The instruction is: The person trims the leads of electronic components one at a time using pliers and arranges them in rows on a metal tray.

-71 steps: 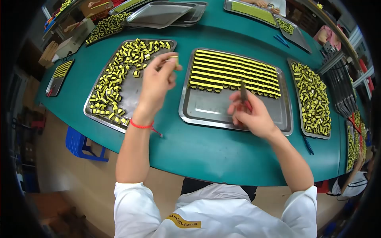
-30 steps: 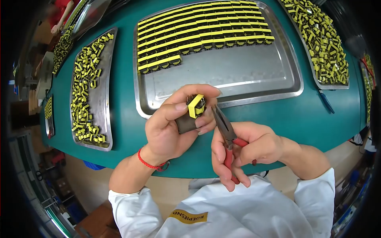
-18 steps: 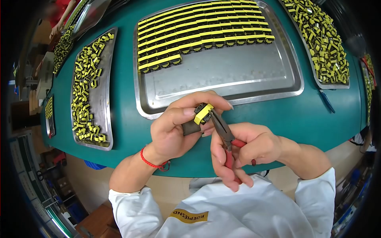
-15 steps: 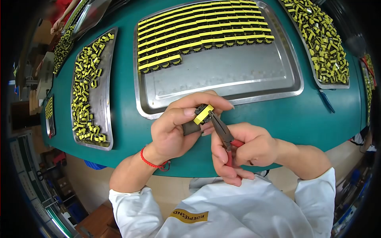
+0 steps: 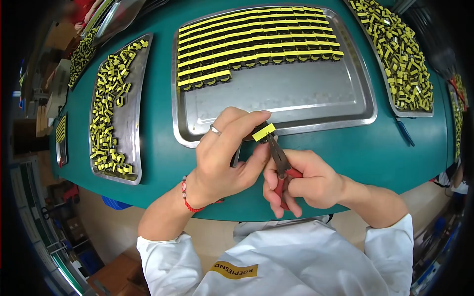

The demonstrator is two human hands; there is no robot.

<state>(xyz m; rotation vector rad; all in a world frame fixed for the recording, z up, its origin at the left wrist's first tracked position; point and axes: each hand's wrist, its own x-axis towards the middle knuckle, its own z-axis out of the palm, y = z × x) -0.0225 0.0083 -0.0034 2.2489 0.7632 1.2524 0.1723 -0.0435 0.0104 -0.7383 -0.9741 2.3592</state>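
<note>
Between the fingertips of my left hand (image 5: pixel 224 153) is a small black part with a yellow band (image 5: pixel 263 131), held above the table near the front edge of the middle tray. A dark flat piece, partly hidden, shows under the same palm. My right hand (image 5: pixel 308 181) is wrapped round red-handled pliers (image 5: pixel 280 159), whose dark tips touch the yellow-banded part. Beyond the hands, the middle metal tray (image 5: pixel 296 129) carries rows of yellow-and-black parts (image 5: pixel 256 42) across its back half, with a shorter row at the front left.
Loose yellow-and-black parts fill a left tray (image 5: pixel 133 118) and a right tray (image 5: pixel 417 113). Blue-handled tool (image 5: pixel 405 131) lies beside the right tray. A small tray (image 5: pixel 61 148) stands at the far left. Part of another person in red (image 5: pixel 84 11) shows at the upper left.
My left hand has rolled over, showing its back and a ring, and the yellow-banded part has turned and moved slightly up and right. The pliers stay at the part. The view has shifted slightly.
</note>
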